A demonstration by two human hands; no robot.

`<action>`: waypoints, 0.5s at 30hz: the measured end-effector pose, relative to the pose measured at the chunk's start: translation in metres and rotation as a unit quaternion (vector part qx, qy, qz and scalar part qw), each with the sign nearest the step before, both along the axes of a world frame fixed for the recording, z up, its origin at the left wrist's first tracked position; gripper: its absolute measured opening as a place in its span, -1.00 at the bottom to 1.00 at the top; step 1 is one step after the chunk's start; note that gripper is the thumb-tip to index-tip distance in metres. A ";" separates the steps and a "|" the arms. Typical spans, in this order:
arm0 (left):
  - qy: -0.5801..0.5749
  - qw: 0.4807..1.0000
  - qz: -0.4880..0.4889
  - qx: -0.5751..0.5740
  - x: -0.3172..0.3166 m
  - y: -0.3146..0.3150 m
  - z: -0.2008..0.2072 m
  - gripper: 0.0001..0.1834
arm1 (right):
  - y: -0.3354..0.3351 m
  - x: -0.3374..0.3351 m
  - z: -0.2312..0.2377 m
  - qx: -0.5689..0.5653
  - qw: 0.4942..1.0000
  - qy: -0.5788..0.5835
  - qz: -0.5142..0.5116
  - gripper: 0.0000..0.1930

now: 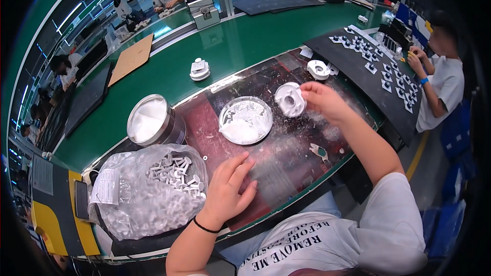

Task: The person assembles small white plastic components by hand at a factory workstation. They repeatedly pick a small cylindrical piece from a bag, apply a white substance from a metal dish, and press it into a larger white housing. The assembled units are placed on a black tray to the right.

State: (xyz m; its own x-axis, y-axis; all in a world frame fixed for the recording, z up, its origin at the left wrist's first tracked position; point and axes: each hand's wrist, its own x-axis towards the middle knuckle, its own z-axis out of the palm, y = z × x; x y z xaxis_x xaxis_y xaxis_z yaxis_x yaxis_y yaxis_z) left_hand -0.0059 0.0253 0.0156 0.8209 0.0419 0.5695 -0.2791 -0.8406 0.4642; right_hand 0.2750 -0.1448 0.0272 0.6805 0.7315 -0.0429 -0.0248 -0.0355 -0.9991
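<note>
My right hand (pixel 323 101) pinches the edge of a round white plastic housing (pixel 289 111), tilted above the worn dark red board (pixel 204 122). Its open face, with a hole in the middle, shows. My left hand (pixel 230 190) hovers over the board's near side, fingers stretched out and nothing in them. Between the hands and farther off lies a shallow round dish (pixel 266 113) with white paste in it. A clear plastic bag (pixel 138 199) of small white mushroom-shaped pins sits to the left of my left hand. Beyond my right hand lies another white housing (pixel 318 70).
A metal tin (pixel 174 128) with white contents stands behind the bag. One assembled white part (pixel 199 70) rests on the green conveyor (pixel 245 46). At right, a black sheet (pixel 353 66) carries several small parts, and a co-worker (pixel 442 76) sits beside it. A small metal piece (pixel 319 152) lies near the board's edge.
</note>
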 end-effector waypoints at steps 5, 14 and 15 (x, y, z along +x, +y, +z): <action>0.012 1.000 0.019 -0.022 0.001 -0.007 0.000 -0.23 | -0.004 -0.094 -0.011 0.125 0.933 0.326 0.088 -0.49; 0.149 0.980 -0.083 -0.106 0.001 -0.009 -0.007 -0.28 | -0.015 -0.147 -0.015 -0.041 0.965 0.113 0.234 -0.32; 0.130 0.982 -0.108 -0.084 0.006 -0.007 -0.009 -0.29 | -0.020 -0.145 -0.011 -0.061 0.971 0.020 0.232 -0.36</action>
